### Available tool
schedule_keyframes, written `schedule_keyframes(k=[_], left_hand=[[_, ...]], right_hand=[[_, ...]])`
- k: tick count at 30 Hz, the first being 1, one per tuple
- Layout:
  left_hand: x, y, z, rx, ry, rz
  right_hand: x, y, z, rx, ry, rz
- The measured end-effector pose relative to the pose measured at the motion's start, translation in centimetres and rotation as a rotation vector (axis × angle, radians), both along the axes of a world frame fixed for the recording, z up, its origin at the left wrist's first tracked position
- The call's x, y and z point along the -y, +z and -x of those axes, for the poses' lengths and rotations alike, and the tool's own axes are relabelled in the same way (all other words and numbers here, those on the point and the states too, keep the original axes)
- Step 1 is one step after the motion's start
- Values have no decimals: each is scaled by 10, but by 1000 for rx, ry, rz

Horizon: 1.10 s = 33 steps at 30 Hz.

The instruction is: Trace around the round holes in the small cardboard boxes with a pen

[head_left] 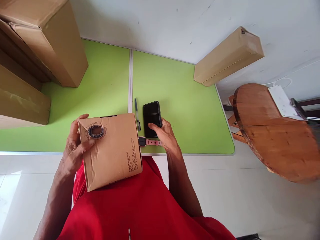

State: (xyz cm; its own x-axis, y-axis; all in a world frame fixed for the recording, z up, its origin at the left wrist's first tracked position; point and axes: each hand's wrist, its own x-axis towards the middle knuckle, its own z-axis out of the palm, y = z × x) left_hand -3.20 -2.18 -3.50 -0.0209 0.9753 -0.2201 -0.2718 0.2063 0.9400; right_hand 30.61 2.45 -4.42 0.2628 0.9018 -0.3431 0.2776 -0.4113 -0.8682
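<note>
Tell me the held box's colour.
The box is brown with dark markings, best seen in the head view.

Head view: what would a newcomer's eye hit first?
Probably the printed cardboard box, left of centre in the left grip, with a dark scribbled oval near its upper left corner. Then the red clothing at the bottom, loud against the bright green tabletop. Near the middle, the right grip is on a black phone, with a pink-strapped watch just below it in the picture.
</note>
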Motion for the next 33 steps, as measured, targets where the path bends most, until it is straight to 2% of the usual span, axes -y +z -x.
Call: schedule_keyframes(k=[4,9,14,19,24,33], left_hand=[[1,3,-2,-28,27,24],[-2,4,-7,-9,27,36],[-5,4,-21,-58,-53,17],[-2,8,-33,-101,-109,36],[-3,9,-36,-87,-105,38],[-3,11,-42,-90,-85,54]], right_hand=[[9,10,-2,-308,-42,10],[23,32,-11,-757,-62,-46],[29,60,2,-846,152,-85],[36,83,31,-1029,225,62],[39,82,45,-1224,258,97],[45,75,47,-1302,242,125]])
